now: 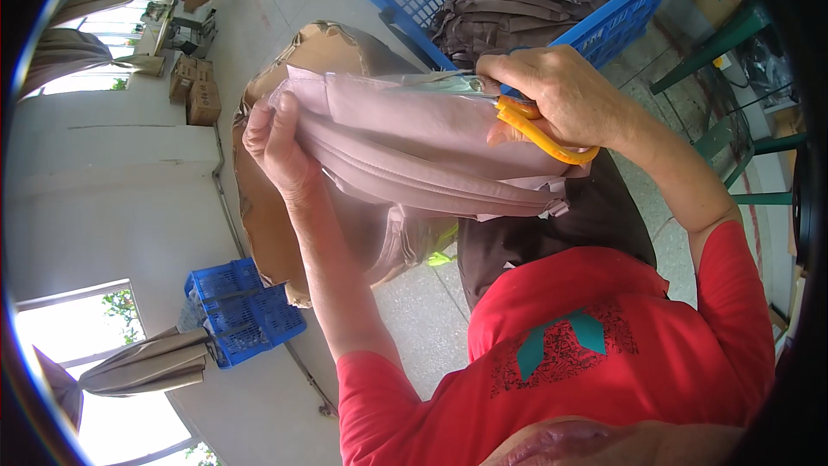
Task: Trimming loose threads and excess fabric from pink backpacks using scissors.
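Note:
A dusty-pink sewn fabric piece (388, 134) with stitched padded straps, much like a backpack panel, is stretched between my hands above my lap. My left hand (280, 142) pinches its left end between thumb and fingers. In my right hand (561, 91) is a pair of scissors with orange handles (548, 140), its blades lying along the fabric's upper edge. That hand's fingers also press on the cloth's right end. Whether the blades are apart is hard to make out. A small buckle (556, 198) hangs at the lower right of the straps.
Beyond my hands stands a blue plastic basket (595, 34) filled with dark brown fabric pieces (509, 4). An open cardboard box (267, 216), with more pinkish cloth at it, is by my left arm. Blue crates (246, 311) stand against the left wall. Green metal legs (716, 56) rise at right.

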A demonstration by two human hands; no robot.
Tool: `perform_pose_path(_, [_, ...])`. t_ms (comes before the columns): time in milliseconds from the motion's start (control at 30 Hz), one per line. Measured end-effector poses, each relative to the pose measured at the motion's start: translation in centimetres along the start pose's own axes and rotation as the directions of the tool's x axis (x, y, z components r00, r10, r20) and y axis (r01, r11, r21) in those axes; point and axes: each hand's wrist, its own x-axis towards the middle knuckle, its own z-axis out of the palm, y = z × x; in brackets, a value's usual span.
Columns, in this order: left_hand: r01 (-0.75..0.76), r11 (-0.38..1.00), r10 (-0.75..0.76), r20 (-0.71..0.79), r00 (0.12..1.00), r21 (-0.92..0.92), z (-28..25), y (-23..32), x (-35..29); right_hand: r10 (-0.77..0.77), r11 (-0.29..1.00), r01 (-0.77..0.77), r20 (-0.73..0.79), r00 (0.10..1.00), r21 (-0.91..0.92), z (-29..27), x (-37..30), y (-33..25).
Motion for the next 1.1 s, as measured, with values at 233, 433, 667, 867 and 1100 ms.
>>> perform_pose_path(233, [0.009, 1.000, -0.010, -0.011, 1.000, -0.027, -0.3, -0.3, 0.0, 0.073, 0.992, -0.076, 0.030, 0.997, 0.105, 0.1, -0.2, -0.7])
perform_pose_path(433, [0.008, 1.000, -0.009, 0.043, 0.999, 0.006, 0.3, 0.2, -0.3, 0.187, 0.940, -0.173, -0.021, 0.982, 0.294, -0.7, -0.2, -0.9])
perform_pose_path(667, [0.011, 0.997, -0.015, 0.053, 0.998, 0.080, 1.8, 0.9, -0.9, 0.065, 0.996, -0.065, -0.001, 0.998, -0.054, -1.9, 1.4, -1.7])
perform_pose_path(867, [0.020, 0.995, -0.023, 0.036, 0.999, 0.095, 2.9, 1.1, -1.5, 0.047, 0.995, -0.043, 0.046, 0.998, -0.093, -1.9, 2.3, -2.0])
perform_pose_path(1100, [0.033, 0.998, -0.037, 0.053, 0.998, 0.061, 2.7, 1.0, -1.8, -0.010, 0.999, 0.011, 0.022, 1.000, -0.039, -1.3, 2.5, -2.0])
